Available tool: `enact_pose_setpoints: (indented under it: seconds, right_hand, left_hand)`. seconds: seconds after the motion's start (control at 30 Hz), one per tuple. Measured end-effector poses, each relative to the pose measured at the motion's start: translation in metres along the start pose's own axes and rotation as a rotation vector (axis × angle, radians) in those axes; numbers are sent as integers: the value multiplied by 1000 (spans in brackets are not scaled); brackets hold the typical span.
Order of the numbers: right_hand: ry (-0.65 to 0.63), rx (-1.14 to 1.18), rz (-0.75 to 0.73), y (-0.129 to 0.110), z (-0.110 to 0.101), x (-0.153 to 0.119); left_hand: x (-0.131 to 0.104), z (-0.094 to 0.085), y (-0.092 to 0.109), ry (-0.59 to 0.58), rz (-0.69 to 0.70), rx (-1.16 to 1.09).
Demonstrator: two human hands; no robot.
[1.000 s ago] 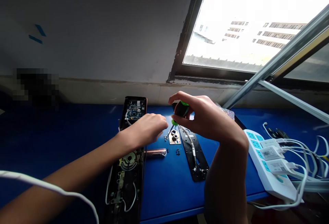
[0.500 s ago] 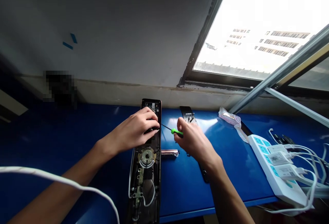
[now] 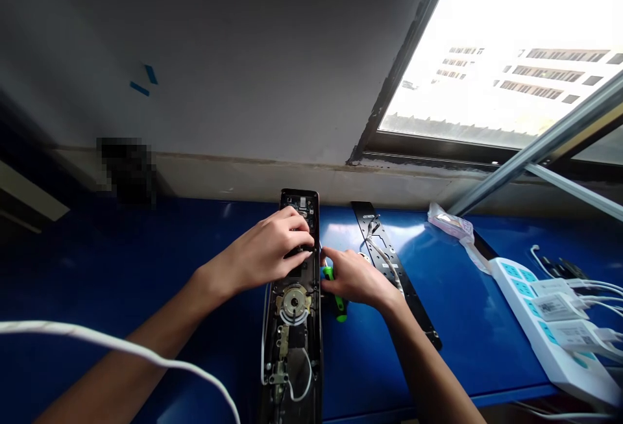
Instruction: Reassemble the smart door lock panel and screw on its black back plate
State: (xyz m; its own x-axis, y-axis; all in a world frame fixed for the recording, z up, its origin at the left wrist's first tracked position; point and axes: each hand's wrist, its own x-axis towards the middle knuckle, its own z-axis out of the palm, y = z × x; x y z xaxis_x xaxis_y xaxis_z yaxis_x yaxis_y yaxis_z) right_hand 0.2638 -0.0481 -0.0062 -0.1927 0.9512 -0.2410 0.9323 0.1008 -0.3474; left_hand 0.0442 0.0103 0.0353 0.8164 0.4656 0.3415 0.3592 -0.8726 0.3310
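Note:
A long, narrow dark housing (image 3: pixel 298 404) lies open on the blue table, showing a circuit board (image 3: pixel 292 202) at its far end, a round metal part (image 3: pixel 294 302) and a white wire (image 3: pixel 310 378). Over the board end rests my left hand (image 3: pixel 272 245), fingers bent and drawn together near the right rim; whatever they pinch is hidden. Just right of the housing, my right hand (image 3: pixel 357 274) is closed around a green-and-black screwdriver (image 3: pixel 342 310). Its handle slants toward me; the tip cannot be made out.
A black panel with holes (image 3: pixel 413 300) and a grey cable (image 3: pixel 384 255) lies to the right. Beyond it are a plastic-wrapped packet (image 3: pixel 450 221) and a white power strip (image 3: pixel 540 333) with chargers. A white cord (image 3: pixel 121 343) crosses the left foreground. Wall and window stand behind.
My right hand has moved left and toward the housing, and the screwdriver has swung from pointing sideways to a steeper slant. My left hand stays on the housing. The view has shifted slightly.

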Motion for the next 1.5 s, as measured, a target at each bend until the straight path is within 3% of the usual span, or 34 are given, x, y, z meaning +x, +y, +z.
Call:
enact_pose_setpoints:
  seconds: [0.43,0.53,0.7,0.83,1.0,1.27,1.5]
  right_hand:
    - [-78,77,-76,9,-15,2]
    - [21,97,-70,7,-20,4]
    - [335,157,-9,-3,-33,8]
    - [496,219,-70,-21,-40,4]
    - [435,234,-149,-42,-45,-4]
    - [341,150,-54,-58,-31,-2]
    - [349,285,22,-65,-25,-4]
  left_hand:
    - [1,0,-1,-12,21,-7]
    - [1,-2,-4,-22,21,-14]
    - [-3,-14,-9,9,-11,-27]
    - [-8,-23,-11,-28,-3,-6]
    - [-9,-23,-15,-40,-12,20]
    - [-8,-22,-18,-48,-25,41]
    - [-8,-25,-14,24,-17,46]
